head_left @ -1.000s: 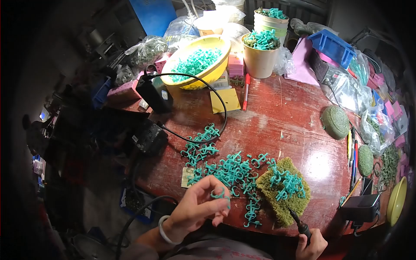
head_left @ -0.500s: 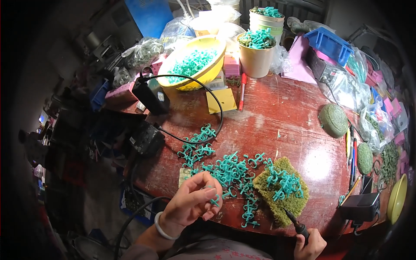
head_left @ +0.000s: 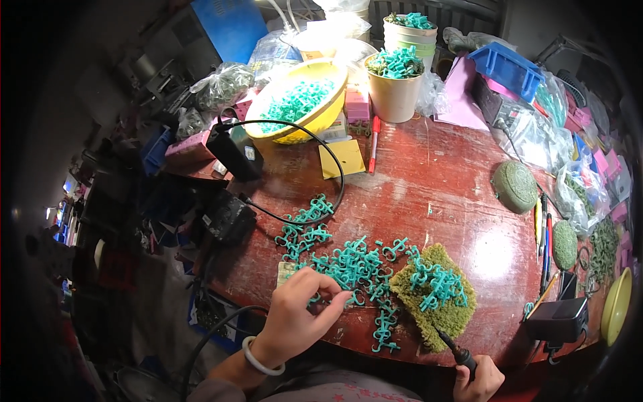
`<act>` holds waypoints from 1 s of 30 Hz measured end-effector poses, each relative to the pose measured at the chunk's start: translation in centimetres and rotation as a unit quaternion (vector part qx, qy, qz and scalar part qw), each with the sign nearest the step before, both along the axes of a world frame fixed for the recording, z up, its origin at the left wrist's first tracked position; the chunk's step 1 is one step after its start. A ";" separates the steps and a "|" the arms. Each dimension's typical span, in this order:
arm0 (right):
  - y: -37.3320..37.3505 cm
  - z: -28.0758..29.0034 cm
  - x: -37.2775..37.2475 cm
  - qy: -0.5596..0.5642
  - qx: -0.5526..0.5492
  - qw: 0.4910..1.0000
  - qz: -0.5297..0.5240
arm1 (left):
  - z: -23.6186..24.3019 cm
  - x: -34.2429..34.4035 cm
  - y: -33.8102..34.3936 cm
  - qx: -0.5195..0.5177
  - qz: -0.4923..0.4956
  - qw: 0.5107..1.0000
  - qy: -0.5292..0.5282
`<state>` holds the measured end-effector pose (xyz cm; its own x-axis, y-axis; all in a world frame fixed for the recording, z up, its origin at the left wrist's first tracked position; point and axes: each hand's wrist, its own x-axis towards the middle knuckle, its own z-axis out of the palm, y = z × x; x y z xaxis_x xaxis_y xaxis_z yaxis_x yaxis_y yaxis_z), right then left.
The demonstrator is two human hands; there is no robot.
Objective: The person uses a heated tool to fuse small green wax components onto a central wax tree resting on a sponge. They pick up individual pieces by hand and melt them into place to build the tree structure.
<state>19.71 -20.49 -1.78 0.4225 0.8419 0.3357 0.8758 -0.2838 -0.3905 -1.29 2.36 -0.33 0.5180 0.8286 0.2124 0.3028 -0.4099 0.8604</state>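
Note:
My left hand [head_left: 299,316], with a white bangle on the wrist, is at the near edge of a loose pile of small teal curled pieces [head_left: 353,261]. Its fingers are curled, and a bit of a teal piece [head_left: 313,305] shows between them. More of it is hidden behind the hand. At the lower right, my right hand [head_left: 479,379] is wrapped around a black-handled tool [head_left: 462,354] with a slim dark tip. The tip lies over the near edge of a mossy green sponge pad [head_left: 429,321]. A heap of teal pieces [head_left: 439,285] rests on the pad.
A yellow bowl [head_left: 328,110] of teal pieces stands at the back, beside filled cups [head_left: 395,97]. A black cable [head_left: 341,171] loops over the table's left side. Round green blocks [head_left: 514,186], pens [head_left: 548,248] and a black adapter [head_left: 557,319] sit at the right.
My left hand has turned over, palm down, and reached a little toward the pile, its thumb and forefinger now near the pieces. My right hand and its tool have hardly moved.

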 end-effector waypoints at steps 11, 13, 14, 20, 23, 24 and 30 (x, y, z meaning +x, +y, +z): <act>0.0 0.0 -0.1 -0.012 -0.015 1.000 0.004 | -1.2 0.1 -0.1 0.208 0.091 0.954 0.198; 0.1 0.1 -0.2 -0.014 -0.007 1.000 0.000 | -1.0 0.0 -0.2 0.187 0.096 0.956 0.203; 0.1 0.1 -0.2 -0.016 0.000 1.000 -0.004 | -0.8 0.1 -0.1 0.184 0.100 0.957 0.202; 0.1 0.0 -0.2 -0.003 -0.019 1.000 -0.002 | -1.2 0.0 0.4 0.213 0.112 0.950 0.197; 0.0 0.1 -0.3 -0.010 -0.021 1.000 -0.005 | -1.0 -0.1 0.4 0.208 0.114 0.959 0.153; -0.1 0.1 -0.3 -0.011 -0.021 1.000 -0.006 | -0.8 -0.1 0.3 0.185 0.116 0.968 0.127; -0.1 -0.2 -0.3 -0.020 -0.008 1.000 -0.010 | -0.7 -0.8 0.5 0.024 0.069 0.996 -0.058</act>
